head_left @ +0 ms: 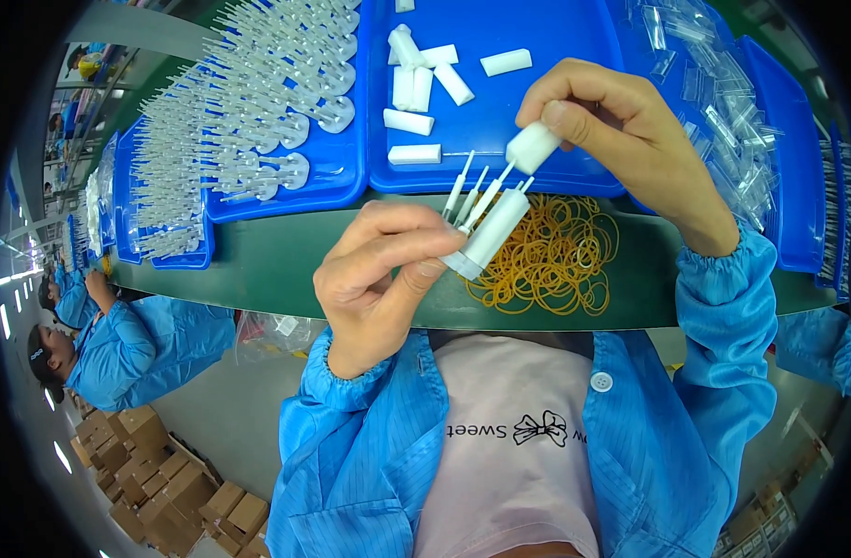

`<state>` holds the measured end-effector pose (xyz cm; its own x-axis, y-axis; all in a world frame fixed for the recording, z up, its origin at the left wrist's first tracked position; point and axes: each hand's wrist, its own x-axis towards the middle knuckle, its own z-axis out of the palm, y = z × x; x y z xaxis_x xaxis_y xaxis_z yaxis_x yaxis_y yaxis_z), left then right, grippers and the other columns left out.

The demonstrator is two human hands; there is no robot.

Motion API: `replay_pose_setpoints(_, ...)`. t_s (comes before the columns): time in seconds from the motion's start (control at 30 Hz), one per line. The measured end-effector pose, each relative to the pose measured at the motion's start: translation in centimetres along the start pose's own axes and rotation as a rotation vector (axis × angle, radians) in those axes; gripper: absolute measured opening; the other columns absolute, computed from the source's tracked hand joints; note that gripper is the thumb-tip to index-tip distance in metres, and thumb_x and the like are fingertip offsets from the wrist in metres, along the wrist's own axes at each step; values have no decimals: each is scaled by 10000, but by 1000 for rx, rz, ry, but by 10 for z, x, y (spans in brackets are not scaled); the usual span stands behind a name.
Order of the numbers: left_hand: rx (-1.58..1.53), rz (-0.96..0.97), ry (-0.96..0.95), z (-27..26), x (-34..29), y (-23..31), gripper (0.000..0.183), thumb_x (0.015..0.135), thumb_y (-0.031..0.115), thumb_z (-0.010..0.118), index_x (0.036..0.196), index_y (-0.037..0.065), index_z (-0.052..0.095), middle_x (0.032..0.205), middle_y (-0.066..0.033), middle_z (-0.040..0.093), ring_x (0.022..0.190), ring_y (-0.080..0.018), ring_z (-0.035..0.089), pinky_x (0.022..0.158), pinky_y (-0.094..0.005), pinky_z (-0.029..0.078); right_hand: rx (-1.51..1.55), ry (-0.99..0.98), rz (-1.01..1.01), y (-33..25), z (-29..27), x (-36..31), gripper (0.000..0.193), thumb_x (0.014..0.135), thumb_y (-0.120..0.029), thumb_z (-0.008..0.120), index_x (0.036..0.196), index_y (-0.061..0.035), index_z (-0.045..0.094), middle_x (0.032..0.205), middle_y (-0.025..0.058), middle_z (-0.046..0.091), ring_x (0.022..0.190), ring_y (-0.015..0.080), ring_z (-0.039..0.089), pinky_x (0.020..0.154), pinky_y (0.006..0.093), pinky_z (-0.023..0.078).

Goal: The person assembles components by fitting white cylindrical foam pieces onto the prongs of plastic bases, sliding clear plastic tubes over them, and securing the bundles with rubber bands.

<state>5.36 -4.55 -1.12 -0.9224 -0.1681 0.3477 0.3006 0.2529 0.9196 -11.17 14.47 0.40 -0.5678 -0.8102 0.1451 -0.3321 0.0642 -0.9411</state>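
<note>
My left hand (pixel 374 274) pinches the base of a pronged white plastic part (pixel 461 191) over the front of the table. Several thin prongs rise from it, and a white cylinder (pixel 500 225) sits on its near side. Between thumb and fingers of my right hand (pixel 621 126) is a white foam piece (pixel 531 146), its lower end at the tip of one prong; whether the prong has entered it I cannot tell. Beneath the held part lies a pile of yellow rubber bands (pixel 560 260), partly covered by it.
Ahead, a blue tray (pixel 546 98) holds loose white foam pieces (pixel 409 122). To its left, a blue tray (pixel 337 172) carries rows of pronged white parts (pixel 258 102). Clear plastic pieces (pixel 723 112) fill the right tray. People in blue work at the far left, near stacked cardboard boxes (pixel 170 484).
</note>
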Motion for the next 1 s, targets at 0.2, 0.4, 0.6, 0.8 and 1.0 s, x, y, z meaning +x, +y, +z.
replay_pose_setpoints(0.2,74,46,-79,-1,3,4,187,720,-20,685,901,28,698,899,-90,629,808,-180,575,683,-267,460,463,96,127,3,14,0,208,847,-205,634,955,-28,609,884,22,605,821,102,575,756,232,458)
replay_pose_setpoints(0.4,69,158,-14,-2,1,-4,319,714,6,720,1020,-10,631,1029,-150,578,793,-180,582,712,-282,490,715,52,275,5,15,-1,183,844,-253,643,859,-84,576,845,11,559,872,103,540,809,238,432)
replay_pose_setpoints(0.6,-13,209,21,3,1,-8,574,690,25,756,1195,-22,486,1200,-197,425,775,-173,596,682,-275,514,637,22,259,10,11,0,207,841,-292,641,843,-95,577,881,39,588,885,130,546,857,287,409)
replay_pose_setpoints(0.8,-65,199,25,5,2,-10,662,688,25,759,1254,-16,418,1207,-211,415,743,-168,604,679,-275,515,474,20,211,-5,2,4,217,834,-295,646,841,-88,581,892,49,598,896,117,541,860,269,392)
replay_pose_setpoints(1.0,-59,236,65,8,4,-8,693,678,11,761,1267,-18,397,1207,-217,412,749,-173,609,699,-279,522,631,-52,284,-22,27,-3,176,822,-225,664,854,-74,578,914,42,591,882,110,548,805,262,424)
